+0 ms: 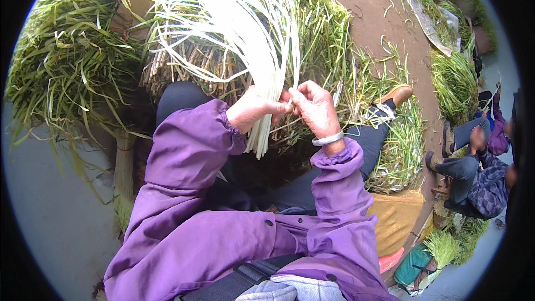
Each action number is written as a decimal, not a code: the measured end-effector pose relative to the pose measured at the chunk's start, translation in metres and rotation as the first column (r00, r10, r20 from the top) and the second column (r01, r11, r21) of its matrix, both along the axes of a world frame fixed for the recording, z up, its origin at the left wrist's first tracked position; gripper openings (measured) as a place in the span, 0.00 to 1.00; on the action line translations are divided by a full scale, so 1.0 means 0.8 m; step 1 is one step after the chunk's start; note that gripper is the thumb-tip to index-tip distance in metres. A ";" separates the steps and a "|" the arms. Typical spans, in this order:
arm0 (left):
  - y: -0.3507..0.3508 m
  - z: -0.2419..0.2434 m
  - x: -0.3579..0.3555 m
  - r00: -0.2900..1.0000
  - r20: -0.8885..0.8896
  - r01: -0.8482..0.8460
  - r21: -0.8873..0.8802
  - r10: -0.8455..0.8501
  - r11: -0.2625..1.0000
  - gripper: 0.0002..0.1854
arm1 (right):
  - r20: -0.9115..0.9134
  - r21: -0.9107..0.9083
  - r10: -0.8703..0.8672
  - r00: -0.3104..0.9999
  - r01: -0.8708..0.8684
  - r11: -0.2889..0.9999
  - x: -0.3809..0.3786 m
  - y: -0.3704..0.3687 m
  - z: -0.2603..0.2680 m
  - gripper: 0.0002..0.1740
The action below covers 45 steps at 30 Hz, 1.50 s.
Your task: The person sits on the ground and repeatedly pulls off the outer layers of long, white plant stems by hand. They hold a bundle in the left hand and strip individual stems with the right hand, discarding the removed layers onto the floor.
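Note:
My left hand [256,108] grips a bundle of long pale leafy stalks [261,56], which look like chives; bright light washes them out. Their cut ends hang below my fist, and the leaves fan away from me. Close beside it, my right hand [317,106] pinches a thin stalk between thumb and fingertips. The two hands nearly touch, so the exact hold is partly hidden. Under and behind the bundle lies a large heap of green leafy stalks [324,21], with brownish stalk ends [175,67] facing me on the left.
Another leafy heap [67,50] stands at left, above a tied bundle [124,159]. Loose trimmings [397,150] lie around my outstretched leg [368,146], beside a yellow-brown sack [397,217]. Two people [487,188] sit at right near more green heaps [453,85]. A teal bundle [413,264] lies lower right.

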<state>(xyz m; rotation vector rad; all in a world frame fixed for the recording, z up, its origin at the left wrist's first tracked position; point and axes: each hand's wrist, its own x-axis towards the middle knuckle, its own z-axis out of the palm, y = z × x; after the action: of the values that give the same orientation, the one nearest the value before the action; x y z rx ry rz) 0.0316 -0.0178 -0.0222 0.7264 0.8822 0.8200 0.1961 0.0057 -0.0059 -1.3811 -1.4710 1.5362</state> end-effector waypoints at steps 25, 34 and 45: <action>-0.002 0.013 0.006 0.949 0.314 0.077 -0.110 -0.038 0.991 0.13 | 0.323 -0.022 -0.404 0.856 0.433 0.901 0.152 -0.007 -0.049 0.21; -0.004 0.023 0.004 0.915 0.402 0.084 -0.077 -0.046 0.993 0.15 | -0.127 -0.472 0.342 0.931 -0.360 0.805 0.047 -0.173 -0.059 0.12; -0.017 0.036 0.005 0.859 0.507 0.101 -0.018 -0.078 0.995 0.24 | 0.172 0.188 0.132 0.976 -0.164 0.968 0.032 -0.114 0.065 0.08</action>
<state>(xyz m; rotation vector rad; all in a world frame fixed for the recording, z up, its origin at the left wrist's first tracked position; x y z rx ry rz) 0.0353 -0.0314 0.0065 0.4715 0.3858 0.8516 0.2219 -0.0854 0.0464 -1.3222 -1.8103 1.3465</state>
